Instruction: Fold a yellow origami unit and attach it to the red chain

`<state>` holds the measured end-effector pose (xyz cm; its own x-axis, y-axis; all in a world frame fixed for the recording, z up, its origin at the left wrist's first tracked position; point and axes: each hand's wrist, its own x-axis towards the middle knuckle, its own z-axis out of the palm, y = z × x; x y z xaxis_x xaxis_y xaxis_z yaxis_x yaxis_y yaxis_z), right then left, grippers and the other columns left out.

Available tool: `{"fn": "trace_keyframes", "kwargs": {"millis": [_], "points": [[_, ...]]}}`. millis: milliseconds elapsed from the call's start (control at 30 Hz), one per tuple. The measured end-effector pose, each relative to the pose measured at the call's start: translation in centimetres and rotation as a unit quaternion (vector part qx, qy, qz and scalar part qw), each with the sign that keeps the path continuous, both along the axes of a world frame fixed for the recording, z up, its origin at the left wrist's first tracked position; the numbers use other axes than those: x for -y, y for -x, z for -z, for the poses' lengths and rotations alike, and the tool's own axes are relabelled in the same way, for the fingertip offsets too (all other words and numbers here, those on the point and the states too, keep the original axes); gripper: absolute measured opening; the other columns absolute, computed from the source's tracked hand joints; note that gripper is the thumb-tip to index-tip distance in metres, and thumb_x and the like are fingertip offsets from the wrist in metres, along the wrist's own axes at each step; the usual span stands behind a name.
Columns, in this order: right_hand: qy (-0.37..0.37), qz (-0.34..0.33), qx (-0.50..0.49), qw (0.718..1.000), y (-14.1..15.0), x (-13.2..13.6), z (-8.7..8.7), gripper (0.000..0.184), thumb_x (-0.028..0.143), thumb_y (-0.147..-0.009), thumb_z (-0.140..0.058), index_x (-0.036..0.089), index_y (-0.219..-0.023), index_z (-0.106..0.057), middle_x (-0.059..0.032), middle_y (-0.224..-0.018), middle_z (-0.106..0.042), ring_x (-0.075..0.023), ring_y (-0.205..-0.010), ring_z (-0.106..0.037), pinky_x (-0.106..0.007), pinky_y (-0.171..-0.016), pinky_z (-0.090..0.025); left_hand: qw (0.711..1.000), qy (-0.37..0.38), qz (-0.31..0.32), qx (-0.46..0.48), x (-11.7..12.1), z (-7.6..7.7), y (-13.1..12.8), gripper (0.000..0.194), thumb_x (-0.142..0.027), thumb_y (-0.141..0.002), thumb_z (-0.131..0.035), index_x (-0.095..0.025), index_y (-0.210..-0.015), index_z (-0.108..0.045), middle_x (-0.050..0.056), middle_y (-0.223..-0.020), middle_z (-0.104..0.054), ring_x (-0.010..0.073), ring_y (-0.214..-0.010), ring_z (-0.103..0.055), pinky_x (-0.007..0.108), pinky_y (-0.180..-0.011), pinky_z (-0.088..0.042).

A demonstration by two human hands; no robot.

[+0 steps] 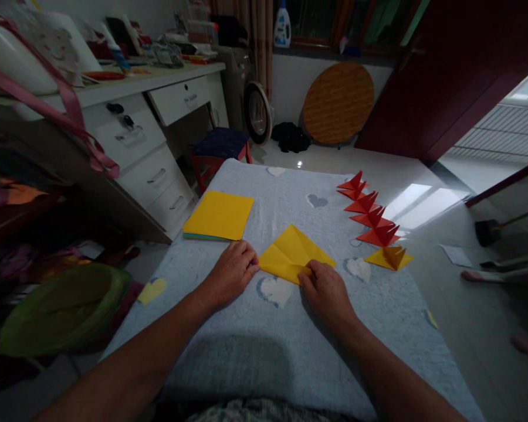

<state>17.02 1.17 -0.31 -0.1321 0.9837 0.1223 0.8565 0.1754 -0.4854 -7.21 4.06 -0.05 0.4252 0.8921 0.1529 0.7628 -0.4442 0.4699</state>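
Note:
A creased sheet of yellow origami paper (293, 249) lies on the cloth-covered table in front of me, one edge partly folded over near its lower corner. My left hand (236, 267) pinches its left corner between closed fingers. At the lower right edge, my right hand (327, 291) grips the paper with thumb and fingers pressed together. Beyond my left hand sits a square stack of coloured paper (220, 214), yellow on top with blue-green edges below. To the right stand several folded red paper pieces (364, 204) in a row, with one yellow folded piece (389, 257) at the near end.
The table carries a pale blue cloth (246, 316) with heart shapes. A stool (220, 143) stands beyond its far left corner, near white drawers (145, 158). A green-lined bin (66, 310) is on the left, and a round wooden board (338, 102) leans against the back wall.

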Motion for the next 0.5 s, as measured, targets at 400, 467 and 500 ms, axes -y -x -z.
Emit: {"fn": "trace_keyframes", "kwargs": {"millis": [400,467,500], "points": [[0.013,0.003,0.023,1.0,0.28,-0.13,-0.12,0.015,0.019,-0.086,-0.053,0.022,-0.072,-0.048,-0.0042,-0.071,-0.06,-0.0204,-0.07,-0.055,-0.031,-0.065,-0.035,0.999,-0.031,-0.017,-0.04,0.0,0.99,-0.24,0.011,-0.021,-0.094,-0.051,-0.018,-0.087,-0.059,0.006,-0.096,-0.055,0.0233,-0.094,-0.049,0.041,-0.088,-0.044],[0.009,0.0,0.019,1.0,0.28,-0.12,-0.09,0.015,0.019,-0.086,-0.053,0.022,-0.072,-0.048,-0.0041,-0.071,-0.059,-0.0203,-0.07,-0.055,-0.031,-0.065,-0.036,0.998,-0.032,-0.024,-0.04,0.07,0.98,-0.4,0.011,-0.02,-0.094,-0.05,-0.018,-0.087,-0.059,0.006,-0.096,-0.054,0.0235,-0.093,-0.048,0.042,-0.088,-0.044],[0.006,-0.002,0.017,1.0,0.27,-0.11,-0.06,0.014,0.019,-0.086,-0.053,0.022,-0.072,-0.049,-0.0041,-0.071,-0.06,-0.0203,-0.07,-0.055,-0.031,-0.065,-0.035,0.998,-0.033,-0.028,-0.039,0.1,0.96,-0.49,0.012,-0.02,-0.093,-0.05,-0.018,-0.086,-0.059,0.006,-0.095,-0.054,0.0235,-0.092,-0.048,0.042,-0.088,-0.044]]}}
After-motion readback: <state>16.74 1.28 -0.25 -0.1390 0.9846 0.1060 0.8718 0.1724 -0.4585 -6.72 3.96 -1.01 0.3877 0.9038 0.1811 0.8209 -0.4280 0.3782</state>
